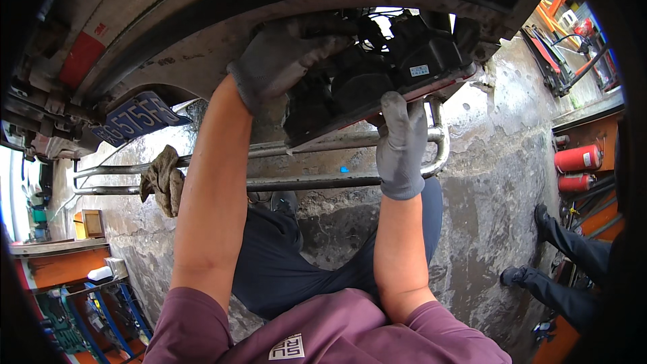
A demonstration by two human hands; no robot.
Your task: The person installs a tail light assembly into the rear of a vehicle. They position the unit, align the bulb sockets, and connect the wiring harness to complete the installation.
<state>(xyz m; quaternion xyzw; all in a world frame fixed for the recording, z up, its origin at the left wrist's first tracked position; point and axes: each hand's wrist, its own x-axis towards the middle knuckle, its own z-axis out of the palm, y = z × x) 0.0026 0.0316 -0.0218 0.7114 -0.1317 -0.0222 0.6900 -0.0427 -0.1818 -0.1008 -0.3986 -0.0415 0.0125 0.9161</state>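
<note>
You have a brown rag (163, 178) draped over the tubular rail (317, 183), red cylinders (573, 160) well right of it, a blue plate (139, 121) near its left end.

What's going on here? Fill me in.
A person in gray gloves is handling a black housing with a red edge, up against a vehicle. The right hand grips the housing's near edge. The left hand reaches in at its upper left, near some wires; what those fingers hold is unclear. A rag hangs on a metal bar, and another person's legs show at the far right.
</note>
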